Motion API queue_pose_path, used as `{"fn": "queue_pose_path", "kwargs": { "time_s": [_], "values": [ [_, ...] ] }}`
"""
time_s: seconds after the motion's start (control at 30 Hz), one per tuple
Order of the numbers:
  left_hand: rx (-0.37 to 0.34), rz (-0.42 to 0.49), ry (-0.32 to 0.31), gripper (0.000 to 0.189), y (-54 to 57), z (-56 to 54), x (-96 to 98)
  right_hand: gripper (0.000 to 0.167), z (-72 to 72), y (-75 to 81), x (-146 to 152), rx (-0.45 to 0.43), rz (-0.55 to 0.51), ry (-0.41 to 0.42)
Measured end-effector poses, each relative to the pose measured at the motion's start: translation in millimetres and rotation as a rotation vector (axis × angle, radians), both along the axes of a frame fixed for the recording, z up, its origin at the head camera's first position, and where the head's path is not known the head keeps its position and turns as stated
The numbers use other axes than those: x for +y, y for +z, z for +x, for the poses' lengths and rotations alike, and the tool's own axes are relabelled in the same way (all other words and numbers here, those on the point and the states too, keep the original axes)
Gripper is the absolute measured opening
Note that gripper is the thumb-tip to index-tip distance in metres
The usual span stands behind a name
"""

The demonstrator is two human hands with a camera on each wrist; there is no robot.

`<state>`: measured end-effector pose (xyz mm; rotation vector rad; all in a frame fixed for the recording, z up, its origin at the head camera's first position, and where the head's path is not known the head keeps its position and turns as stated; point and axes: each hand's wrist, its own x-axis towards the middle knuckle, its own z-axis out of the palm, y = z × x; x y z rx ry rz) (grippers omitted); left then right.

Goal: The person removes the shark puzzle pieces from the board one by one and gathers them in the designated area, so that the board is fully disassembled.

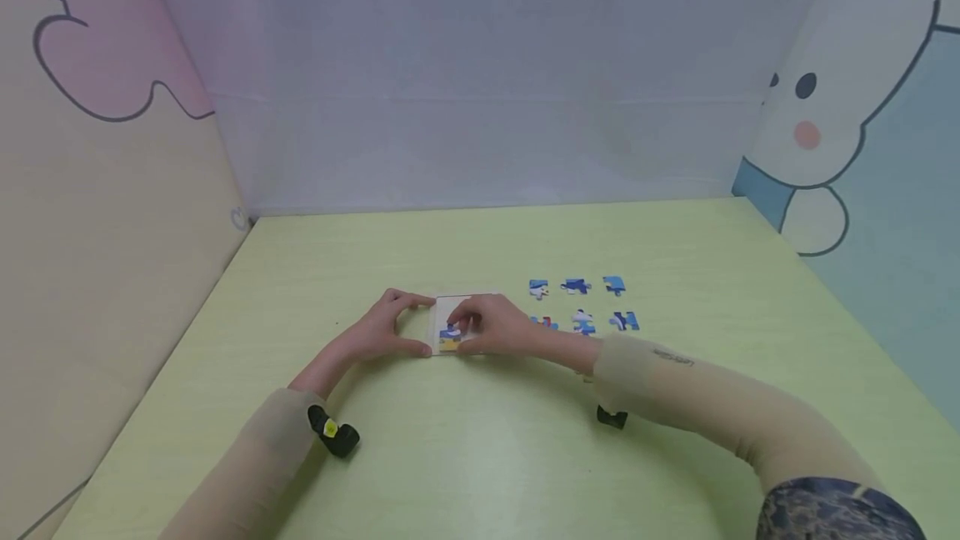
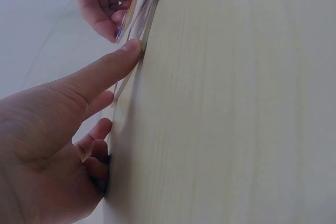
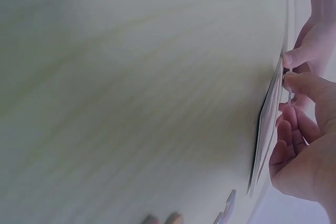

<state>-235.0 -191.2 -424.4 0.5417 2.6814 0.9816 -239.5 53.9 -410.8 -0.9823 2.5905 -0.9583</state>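
A flat, pale puzzle tray [image 1: 442, 307] lies in front of me. My left hand [image 1: 378, 330] grips its left end, index fingertip at the far corner and thumb at the near one. In the left wrist view the left thumb [image 2: 107, 69] presses along the tray's edge, with the other fingers partly hidden behind. Over the tray, my right hand [image 1: 495, 325] pinches a blue and yellow jigsaw piece [image 1: 450, 337] between thumb and fingers. The piece [image 3: 290, 95] appears edge-on in the right wrist view, standing away from the tray [image 3: 266, 124]. The right hand hides most of the tray's surface.
Loose jigsaw pieces lie in rows right of the tray, among them a blue one [image 1: 614, 285], a dark blue one [image 1: 576, 286] and a blue and white one [image 1: 583, 322]. My right forearm partly covers the nearer ones. A white curtain [image 1: 480, 82] hangs behind the table [image 1: 465, 448].
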Motion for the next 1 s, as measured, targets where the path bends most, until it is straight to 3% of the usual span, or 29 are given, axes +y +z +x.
{"fn": "queue_pose_path", "kwargs": {
  "time_s": [0.3,0.63,1.0],
  "values": [
    [-0.007,-0.022,0.007,0.078,1.7,-0.6,0.5,0.039,13.7,2.6,17,0.002,0.026,-0.038],
    [0.001,-0.021,0.008,0.078,-0.6,-1.3,-1.5,0.038,35.0,-6.2,43,0.014,0.024,-0.055],
    [-0.007,-0.015,0.005,0.079,-2.9,-1.4,-3.9,0.035,50.0,-11.4,79,0.14,0.052,-0.059]
  ]
}}
